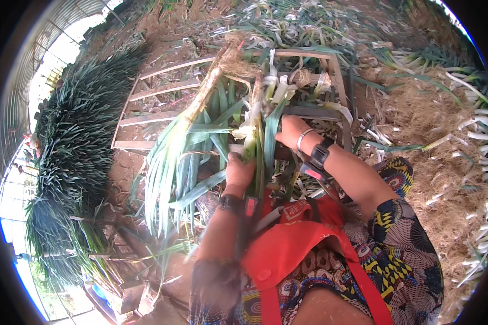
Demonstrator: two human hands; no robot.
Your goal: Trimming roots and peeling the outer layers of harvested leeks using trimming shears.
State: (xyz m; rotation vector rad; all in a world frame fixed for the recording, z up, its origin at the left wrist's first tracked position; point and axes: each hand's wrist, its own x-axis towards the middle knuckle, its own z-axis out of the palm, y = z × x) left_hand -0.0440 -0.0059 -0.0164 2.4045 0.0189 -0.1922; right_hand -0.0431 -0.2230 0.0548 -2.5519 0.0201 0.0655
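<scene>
Nearest: worker in a red apron (295,254), 12 o'clock straight ahead of them. Just past it, at centre, a leek (249,132) stands roughly upright, leaves hanging.

Progress, judging by how things lie: partway. Leek at centre shows pale, partly bared stalk but carries ragged leaf; looks unfinished. Second leek (203,97), at 11 o'clock, leans over the slatted wooden frame (165,91), dry roots and full leaves on, so apparently untouched.

Poses: left hand (239,173) comes up from 7 o'clock, thumb uppermost, fingers clamped on the centre leek's lower part. Right hand (295,130) reaches in from 4 o'clock, elbow bent, bangle and watch on wrist, fingers curled beside a broad green leaf (273,127); can't tell whether they pinch it.

Farther out: big bank of green leaves (76,162) at 9 o'clock, brown fibrous roots (423,146) at 3, white stalks (485,146) lined beyond them, probably sorted or done. Farthest, trimmings (298,21) strewn at 12 to 1.
</scene>
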